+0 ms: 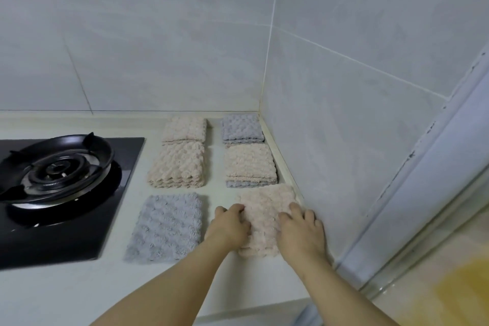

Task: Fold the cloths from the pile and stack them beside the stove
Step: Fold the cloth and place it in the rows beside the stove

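Note:
A folded pink cloth [264, 209] lies at the front right of the white counter [66, 296], close to the side wall. My left hand [229, 222] grips its left edge with curled fingers. My right hand [301, 230] holds its right edge, fingers bent down onto the fabric. Behind it sits a pink-on-grey stack [250, 164], and a folded grey cloth [242, 128] lies in the corner. To the left are a pink stack [178, 164], another folded pink cloth [185, 128] behind it, and a flat grey cloth [165, 227] in front.
A black gas stove [57, 167] with its burner ring fills the left of the counter. Tiled walls [344, 140] close off the back and right side. The counter's front edge runs just below my forearms, with a yellowish floor at the lower right.

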### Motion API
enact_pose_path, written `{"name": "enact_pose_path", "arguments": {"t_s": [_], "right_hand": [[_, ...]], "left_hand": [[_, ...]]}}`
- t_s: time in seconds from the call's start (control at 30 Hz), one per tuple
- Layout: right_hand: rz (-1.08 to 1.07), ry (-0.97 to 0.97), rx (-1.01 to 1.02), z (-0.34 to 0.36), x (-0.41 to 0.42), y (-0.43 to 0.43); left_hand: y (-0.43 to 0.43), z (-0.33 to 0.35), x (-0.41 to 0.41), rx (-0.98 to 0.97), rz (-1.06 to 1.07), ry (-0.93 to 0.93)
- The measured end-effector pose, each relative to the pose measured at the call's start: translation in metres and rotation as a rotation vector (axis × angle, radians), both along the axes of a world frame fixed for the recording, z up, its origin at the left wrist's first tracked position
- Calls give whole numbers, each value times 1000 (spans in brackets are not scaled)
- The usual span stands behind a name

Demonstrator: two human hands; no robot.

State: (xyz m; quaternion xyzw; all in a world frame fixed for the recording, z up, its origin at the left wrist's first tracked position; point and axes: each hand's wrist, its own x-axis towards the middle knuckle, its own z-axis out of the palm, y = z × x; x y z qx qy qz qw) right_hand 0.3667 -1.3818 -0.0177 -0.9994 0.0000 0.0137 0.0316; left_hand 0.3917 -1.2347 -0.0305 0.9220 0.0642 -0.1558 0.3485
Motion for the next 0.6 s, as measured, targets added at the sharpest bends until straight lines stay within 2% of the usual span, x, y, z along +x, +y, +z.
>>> {"name": "enact_pose_path", "arguments": {"t_s": [0.13,0.27,0.47,0.6], "right_hand": [[55,-59,193,21,2,39],[208,-80,357,40,8,117],[455,158,646,51,-16,289],[647,328,740,55,-61,412]], "left_hand": [[41,19,-8,-128,100,-85],[118,43,-30,-308,318,-137],[275,64,-95,-416,629,-274],[385,65,-163,-441,802,-307]]}}
